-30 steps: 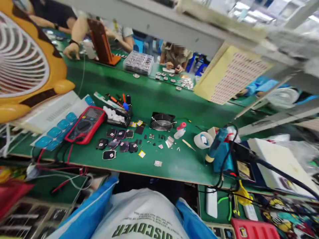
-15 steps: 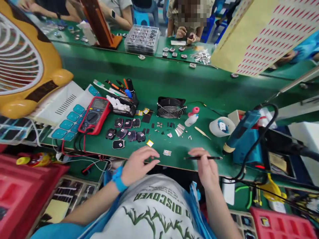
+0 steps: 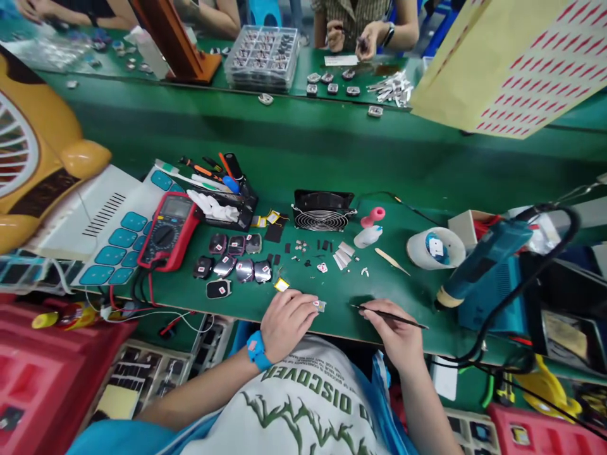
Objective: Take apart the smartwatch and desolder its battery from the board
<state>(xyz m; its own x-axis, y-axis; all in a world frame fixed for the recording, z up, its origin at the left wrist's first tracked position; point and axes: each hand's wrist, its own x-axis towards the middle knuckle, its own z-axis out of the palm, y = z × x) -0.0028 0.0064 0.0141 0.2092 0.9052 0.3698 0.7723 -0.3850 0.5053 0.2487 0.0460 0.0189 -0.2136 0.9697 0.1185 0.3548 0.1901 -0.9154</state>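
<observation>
My left hand (image 3: 289, 318) lies palm down at the bench's front edge, fingers together. Its fingertips pinch the left end of a small flat silver part (image 3: 322, 306), covering some of it. In my right hand (image 3: 396, 330), black tweezers (image 3: 398, 317) are held like a pen, tips pointing left toward the part and apart from it. A yellow-edged battery (image 3: 281, 284) lies just above my left hand. Beyond the part are a small white-and-red piece (image 3: 322, 268), pale strips (image 3: 343, 256) and several tiny black pieces (image 3: 324, 245).
Several dark watch-like cases (image 3: 245, 270) lie left of centre, beside a red multimeter (image 3: 171, 229) and tool holder (image 3: 237, 212). A black fan (image 3: 322, 212) and white bottle (image 3: 368, 237) stand behind. At right are a white tub (image 3: 435, 248) and blue hot-air tool (image 3: 490, 253). A co-worker's hands (image 3: 365, 41) work opposite.
My left hand has moved right and its fingers have come down onto the small silver part. My right hand has turned the tweezers from lying across the fingers into a pen-like hold. The view has shifted.
</observation>
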